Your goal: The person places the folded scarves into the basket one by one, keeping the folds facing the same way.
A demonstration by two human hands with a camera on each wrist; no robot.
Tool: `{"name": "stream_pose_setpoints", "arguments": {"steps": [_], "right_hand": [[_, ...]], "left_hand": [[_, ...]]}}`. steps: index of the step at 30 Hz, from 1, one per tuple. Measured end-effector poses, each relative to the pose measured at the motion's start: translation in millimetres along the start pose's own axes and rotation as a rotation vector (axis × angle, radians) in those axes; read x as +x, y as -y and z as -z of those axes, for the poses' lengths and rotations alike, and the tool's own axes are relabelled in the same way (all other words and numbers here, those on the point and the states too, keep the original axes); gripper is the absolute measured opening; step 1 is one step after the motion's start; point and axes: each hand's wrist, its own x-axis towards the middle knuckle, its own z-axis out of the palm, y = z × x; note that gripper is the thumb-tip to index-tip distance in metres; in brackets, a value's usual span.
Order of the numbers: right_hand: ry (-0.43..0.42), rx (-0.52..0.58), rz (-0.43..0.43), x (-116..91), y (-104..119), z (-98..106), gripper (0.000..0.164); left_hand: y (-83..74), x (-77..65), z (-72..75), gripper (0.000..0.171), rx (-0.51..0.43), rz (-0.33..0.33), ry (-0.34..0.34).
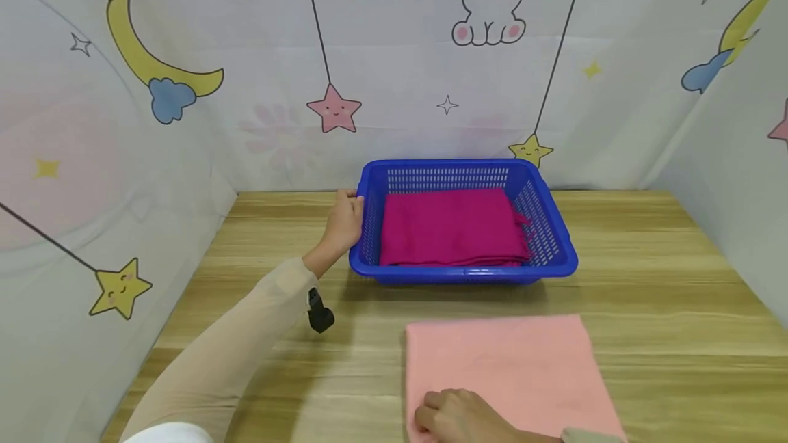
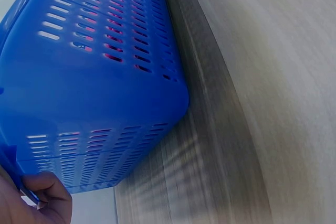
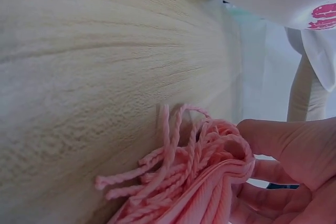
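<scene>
My left hand (image 1: 345,223) grips the left rim of a blue plastic basket (image 1: 463,271). The left wrist view shows its thumb and fingers (image 2: 48,192) curled round the rim of the slotted basket (image 2: 79,90). Inside lies a folded magenta scarf (image 1: 452,227), fringe at its right end. A folded pink scarf (image 1: 505,354) lies on the table in front of the basket. At its near left part, my right hand (image 1: 462,417) pinches the cloth. From the right wrist, the thumb and fingers (image 3: 265,137) close round the pink scarf's (image 3: 210,192) edge beside its twisted tassels.
A wood-grain table (image 1: 677,279) carries everything. White cloth walls (image 1: 406,39) with printed moons, stars and a rabbit stand behind and at both sides; the basket is close to the back one. A black wrist camera (image 1: 320,313) hangs at the left sleeve.
</scene>
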Motion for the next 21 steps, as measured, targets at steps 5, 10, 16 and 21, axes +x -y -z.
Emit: {"name": "stream_pose_setpoints", "arguments": {"steps": [5,10,16,21], "right_hand": [[0.012,-0.013,0.000,5,1,-3,0.023],[0.010,-0.002,0.003,11,3,-5,0.021],[0.008,-0.001,0.006,17,4,-6,0.023],[0.042,0.028,-0.025,21,6,-6,0.026]], "left_hand": [[-0.9,-0.4,1.4,0.036,0.004,0.003,-0.004],[0.3,-1.5,2.0,0.036,-0.009,0.015,-0.009],[-0.3,-2.1,3.2,0.036,-0.032,0.031,-0.003],[0.0,-1.8,3.7,0.037,-0.032,0.035,0.005]]}}
